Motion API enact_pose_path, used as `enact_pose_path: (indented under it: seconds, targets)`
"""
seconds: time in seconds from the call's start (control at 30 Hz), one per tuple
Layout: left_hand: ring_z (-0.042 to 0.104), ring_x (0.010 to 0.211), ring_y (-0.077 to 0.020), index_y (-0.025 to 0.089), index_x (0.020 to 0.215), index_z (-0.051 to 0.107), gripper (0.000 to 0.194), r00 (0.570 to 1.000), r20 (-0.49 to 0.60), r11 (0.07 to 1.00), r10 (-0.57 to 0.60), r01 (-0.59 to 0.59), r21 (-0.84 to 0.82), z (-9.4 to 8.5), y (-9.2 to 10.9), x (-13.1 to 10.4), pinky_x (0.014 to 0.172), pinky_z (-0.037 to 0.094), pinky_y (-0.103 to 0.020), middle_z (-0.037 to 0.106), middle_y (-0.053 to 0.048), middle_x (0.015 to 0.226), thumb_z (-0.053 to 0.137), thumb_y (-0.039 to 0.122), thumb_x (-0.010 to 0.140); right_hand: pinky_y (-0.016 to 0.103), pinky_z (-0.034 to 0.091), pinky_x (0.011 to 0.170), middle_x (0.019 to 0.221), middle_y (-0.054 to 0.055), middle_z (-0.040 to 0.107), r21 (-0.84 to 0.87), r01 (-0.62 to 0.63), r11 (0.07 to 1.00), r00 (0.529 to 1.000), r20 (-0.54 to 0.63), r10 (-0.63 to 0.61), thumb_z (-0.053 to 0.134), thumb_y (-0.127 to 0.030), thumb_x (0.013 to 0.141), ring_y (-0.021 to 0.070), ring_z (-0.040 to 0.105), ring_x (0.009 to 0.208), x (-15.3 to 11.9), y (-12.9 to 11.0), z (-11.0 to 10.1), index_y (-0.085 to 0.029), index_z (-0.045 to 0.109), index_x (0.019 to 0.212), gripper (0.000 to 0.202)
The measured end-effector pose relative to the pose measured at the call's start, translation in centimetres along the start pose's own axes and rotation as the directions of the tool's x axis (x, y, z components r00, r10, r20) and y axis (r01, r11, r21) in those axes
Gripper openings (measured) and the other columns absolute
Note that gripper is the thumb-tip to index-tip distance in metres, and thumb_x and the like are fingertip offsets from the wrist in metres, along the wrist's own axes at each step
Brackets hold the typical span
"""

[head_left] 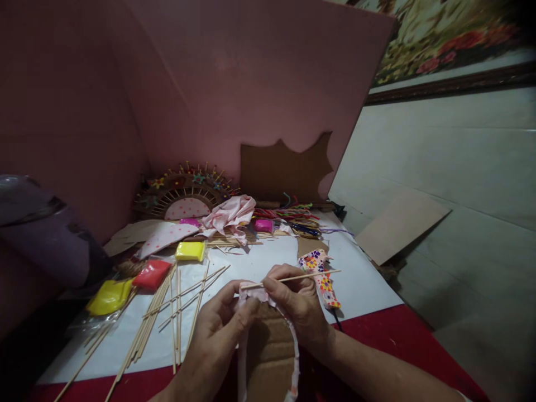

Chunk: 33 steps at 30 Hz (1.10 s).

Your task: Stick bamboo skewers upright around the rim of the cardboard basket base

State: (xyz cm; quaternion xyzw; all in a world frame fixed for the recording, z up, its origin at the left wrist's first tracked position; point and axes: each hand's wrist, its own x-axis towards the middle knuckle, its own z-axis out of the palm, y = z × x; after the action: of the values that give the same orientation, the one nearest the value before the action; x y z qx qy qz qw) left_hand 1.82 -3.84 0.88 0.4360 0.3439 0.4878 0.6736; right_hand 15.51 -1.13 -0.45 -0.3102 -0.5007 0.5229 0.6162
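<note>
- Left hand (220,335): fingers pinch far end of rounded brown cardboard panel (271,357) with pink fabric rim (242,368).
- Right hand (302,307): fingers hold thin pale wooden stick (314,274) along that end.
- Panel between hands; I reckon slack pinch might skew stick.

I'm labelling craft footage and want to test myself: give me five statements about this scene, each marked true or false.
1. The right hand holds a stick. True.
2. Scissors are in the person's other hand. False: the left hand grips the cardboard piece.
3. The glue gun is flower-patterned. True.
4. Every packet is yellow. False: the red packet is not.
5. The jagged cardboard stands in front of the pink wall. True.
</note>
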Motion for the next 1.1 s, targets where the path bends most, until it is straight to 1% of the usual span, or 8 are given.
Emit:
enact_pose_path:
  seconds: [0.1,0.27,0.47,0.57,0.67,0.77,0.93,1.1]
  targets:
    - [0.052,0.061,-0.0121,0.018,0.083,0.064,0.015,0.998,-0.05,1.0,-0.024,0.023,-0.019,-0.13,0.01,0.21,0.06,0.042,-0.022,0.06,0.001,0.067,0.054,0.029,0.079,0.022,0.03,0.048,0.054,-0.003,0.05,0.006,-0.005,1.0,1.0,0.003,0.005,0.064,-0.022,0.071,0.0083,0.041,0.05,0.06,-0.01,0.04,-0.017,0.06,0.059,0.014]
    - [0.043,0.049,-0.0109,0.015,0.06,0.059,0.029,0.996,-0.087,1.0,0.005,-0.005,-0.001,-0.16,0.41,0.37,0.049,0.034,-0.022,0.053,0.002,0.054,0.05,0.033,0.081,0.023,0.03,0.049,0.055,-0.003,0.05,0.04,-0.017,0.999,1.0,0.005,0.017,0.064,-0.021,0.071,0.0082,0.04,0.051,0.08,0.14,-0.01,-0.018,0.06,0.058,0.014]
    - [0.04,0.047,-0.0104,0.016,0.056,0.056,0.034,0.995,-0.093,1.0,0.03,-0.03,-0.004,-0.02,0.59,0.36,0.048,0.031,-0.022,0.05,0.003,0.051,0.046,0.032,0.083,0.023,0.03,0.05,0.055,-0.003,0.05,0.053,-0.023,0.998,1.0,0.017,0.022,0.064,-0.023,0.071,0.0089,0.039,0.051,0.08,0.26,-0.01,-0.018,0.059,0.058,0.015]
    - [0.046,0.053,-0.0114,0.016,0.063,0.06,0.028,0.998,-0.057,0.999,0.026,-0.028,-0.039,0.08,0.61,0.29,0.052,0.035,-0.022,0.057,0.001,0.059,0.046,0.03,0.084,0.023,0.031,0.051,0.055,-0.003,0.05,0.043,-0.029,0.999,1.0,0.009,0.028,0.064,-0.024,0.071,0.0095,0.04,0.052,0.07,0.28,-0.01,-0.018,0.059,0.058,0.015]
    - [0.054,0.063,-0.0134,0.017,0.083,0.064,0.014,1.0,-0.005,0.998,-0.022,0.021,-0.059,-0.04,0.46,0.21,0.064,0.042,-0.024,0.064,-0.001,0.074,0.052,0.026,0.081,0.024,0.031,0.051,0.055,-0.003,0.05,0.037,-0.041,0.998,0.999,0.0,0.041,0.064,-0.024,0.071,0.0099,0.04,0.052,0.08,0.28,-0.04,-0.018,0.059,0.059,0.014]
    - [0.059,0.072,-0.0158,0.019,0.094,0.064,0.018,0.999,0.029,0.997,-0.045,0.047,-0.06,-0.25,0.18,0.22,0.071,0.044,-0.027,0.067,-0.003,0.086,0.058,0.022,0.077,0.024,0.031,0.051,0.054,-0.003,0.049,0.032,-0.053,0.998,0.999,0.002,0.053,0.064,-0.025,0.071,0.0102,0.039,0.052,0.11,0.29,-0.06,-0.018,0.059,0.059,0.015]
    - [0.061,0.08,-0.0172,0.021,0.1,0.062,0.022,0.999,0.009,0.998,-0.035,0.035,-0.06,-0.21,0.0,0.28,0.073,0.045,-0.026,0.067,-0.004,0.097,0.056,0.022,0.079,0.023,0.028,0.049,0.054,-0.003,0.047,0.057,-0.035,0.998,0.999,-0.001,0.035,0.065,-0.025,0.071,0.0087,0.036,0.049,0.16,0.43,0.11,-0.017,0.059,0.058,0.016]
    - [0.063,0.068,-0.0137,0.026,0.104,0.058,0.024,0.996,-0.025,0.98,-0.088,0.082,-0.181,0.26,0.14,0.13,0.062,0.047,-0.023,0.07,-0.001,0.086,0.055,0.023,0.08,0.023,0.026,0.048,0.055,-0.004,0.047,0.08,-0.022,0.997,1.0,0.0,0.022,0.064,-0.025,0.072,0.0085,0.035,0.05,0.23,0.84,0.12,-0.018,0.06,0.061,0.013]
